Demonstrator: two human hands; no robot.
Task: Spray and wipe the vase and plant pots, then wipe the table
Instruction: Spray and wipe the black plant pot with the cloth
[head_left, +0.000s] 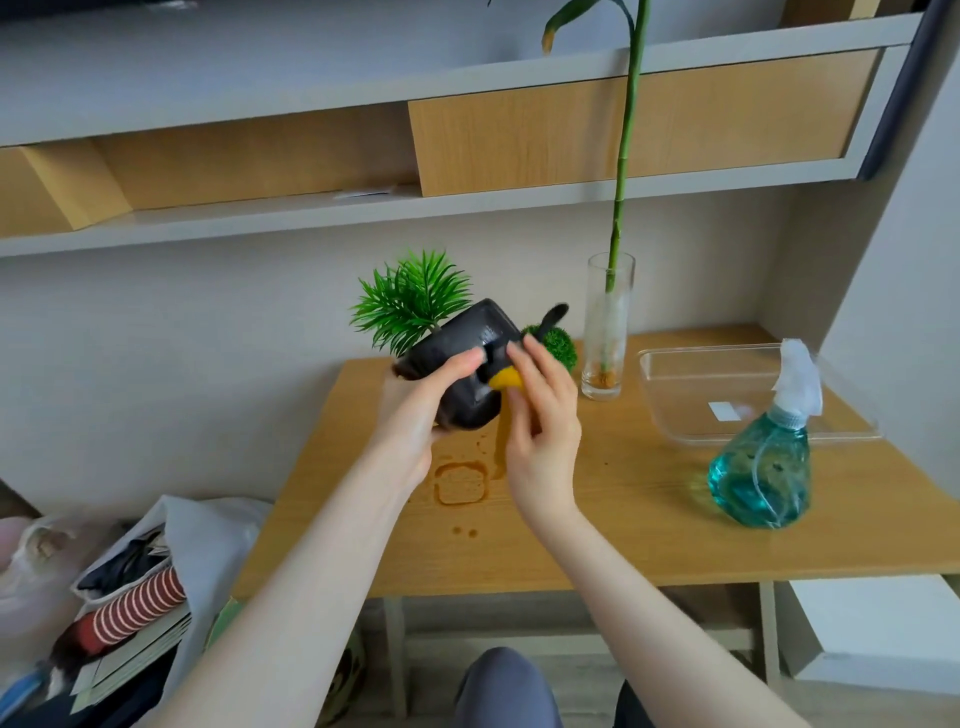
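A black square plant pot (470, 343) with a spiky green plant (410, 301) is lifted above the wooden table (597, 519) and tilted away from me. My left hand (415, 410) grips its lower side. My right hand (543, 410) presses a yellow cloth (505, 380) against the pot's side. A tall glass vase (609, 332) with a long green stalk stands behind on the right. A second small round green plant (558, 345) sits behind my right hand, its pot hidden. A blue spray bottle (763, 467) stands at the right.
A clear plastic tray (670, 395) lies at the back right. Wet marks, among them a square ring (462, 483), show on the table below the pot. Grey and wood shelves (467, 202) hang above. Bags and books (130, 597) lie on the floor at the left.
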